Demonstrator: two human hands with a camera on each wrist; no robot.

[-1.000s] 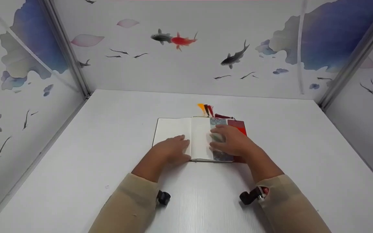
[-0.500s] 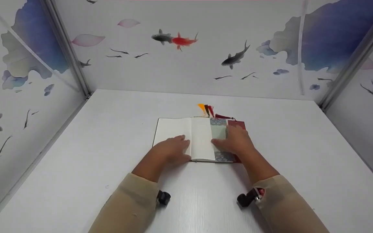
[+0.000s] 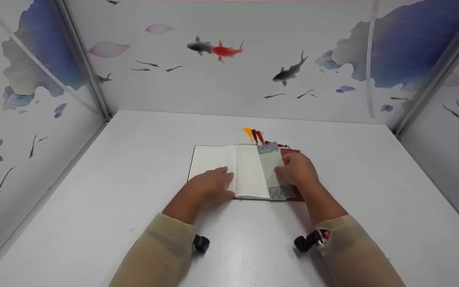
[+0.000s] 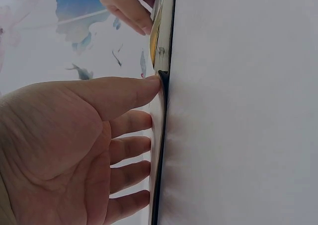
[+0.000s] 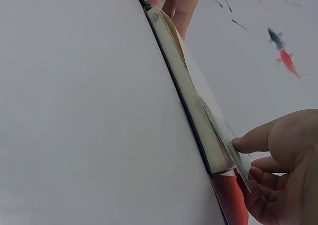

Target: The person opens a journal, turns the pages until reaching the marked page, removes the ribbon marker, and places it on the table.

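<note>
An open notebook [image 3: 249, 167] with blank cream pages lies on the white table. My left hand [image 3: 209, 184] rests on its left page by the fold, thumb and fingertips touching the paper, as the left wrist view shows. On the right page lies a pale green bookmark [image 3: 271, 161] with grey patterned ends, now slanted. My right hand [image 3: 301, 169] pinches its right edge; in the right wrist view the thumb presses on top, fingers curled beneath, and the bookmark [image 5: 241, 160] sticks out past the page edge. A dark red piece [image 5: 231, 197] shows under the right side.
Yellow, dark and red tassels [image 3: 253, 134] stick out beyond the notebook's top edge. White table surface [image 3: 134, 167] surrounds the notebook. White panels [image 3: 229, 87] printed with fish stand behind and at both sides.
My right hand has drawn back from the middle of the bookmark to its right edge and now pinches it. The bookmark has shifted right and tilted. My left hand has stayed still.
</note>
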